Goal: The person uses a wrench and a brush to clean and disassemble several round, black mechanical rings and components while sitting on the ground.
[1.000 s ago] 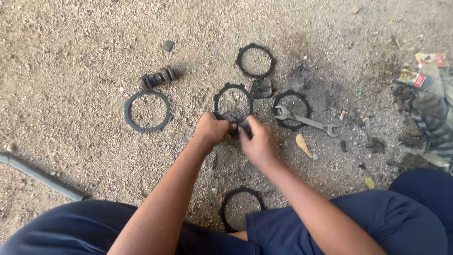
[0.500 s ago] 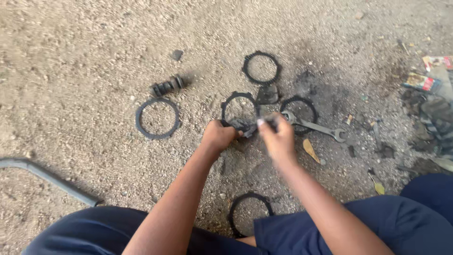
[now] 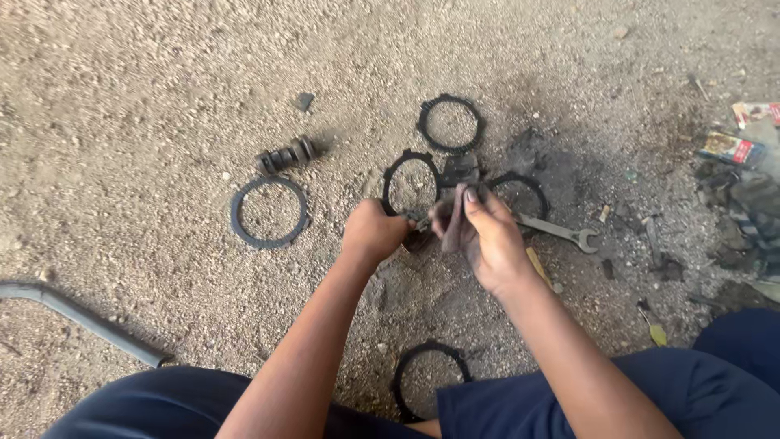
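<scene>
My left hand (image 3: 372,233) is closed around a small dark metal part (image 3: 420,220) just above the gravel ground. My right hand (image 3: 484,235) pinches a dark greasy rag (image 3: 453,218) against that same part. Right behind the hands lie two black toothed rings, one on the left (image 3: 410,182) and one on the right (image 3: 520,193), with a small dark block (image 3: 460,169) between them. How the part is shaped stays hidden by my fingers.
A third toothed ring (image 3: 450,123) lies farther back, a flat smooth ring (image 3: 269,212) to the left, and another ring (image 3: 431,378) between my knees. A ribbed cylinder (image 3: 285,154), an open-ended spanner (image 3: 561,232), a bent pipe (image 3: 81,317) and crumpled wrappers (image 3: 735,149) lie around.
Both hands have stayed together over the small part; the right hand has shifted its grip and now presses the rag onto it. The view has moved a little.
</scene>
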